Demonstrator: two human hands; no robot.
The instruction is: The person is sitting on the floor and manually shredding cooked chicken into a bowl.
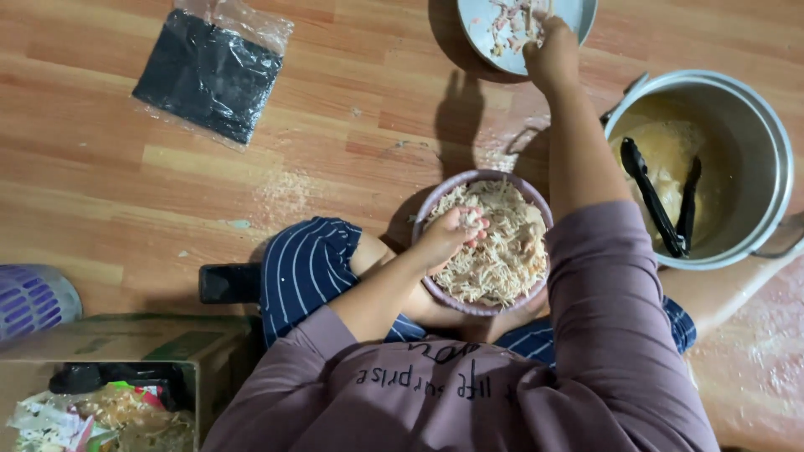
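Wooden plank floor (335,125) lying open at far left, crowded at right. Purple bowl (431,205) of pale shredded strands sitting centre on the lap, round, mouth up. Left hand (456,230) pinching strands (502,251) above the bowl. Right hand (548,54) reaching far, fingers curled on scraps in a metal plate (481,29). Steel pot (758,109) holding black tongs (653,197) at right, near the bowl.

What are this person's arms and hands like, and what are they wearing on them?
Both hands are bare: no gloves, rings or watch show on the left hand or the right hand. The forearms are uncovered. A loose mauve long-sleeved top is pushed up past the elbows, with dark lettering across its front. Navy shorts with thin white stripes cover the legs.
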